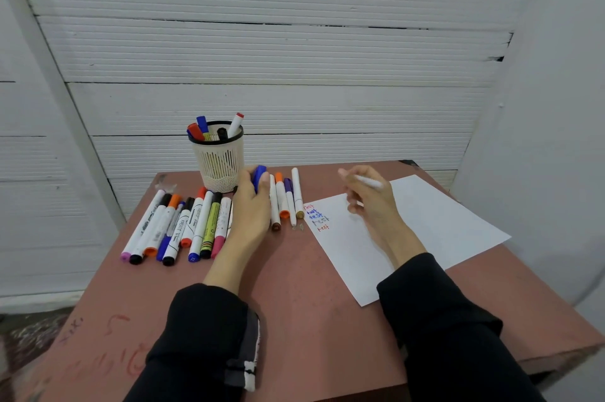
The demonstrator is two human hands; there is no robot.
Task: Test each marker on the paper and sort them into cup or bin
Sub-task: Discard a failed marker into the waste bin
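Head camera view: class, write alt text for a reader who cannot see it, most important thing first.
A person's right hand holds a white marker above a sheet of paper bearing five lines reading "test", while the left hand grips a blue cap. On the reddish table, a mesh cup holds markers, and others lie in rows.

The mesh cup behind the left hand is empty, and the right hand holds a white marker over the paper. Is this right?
Not quite. The head view shows the mesh cup already holds several markers. The rest stands: it is behind the left hand, and the right hand holds a white marker over the paper.
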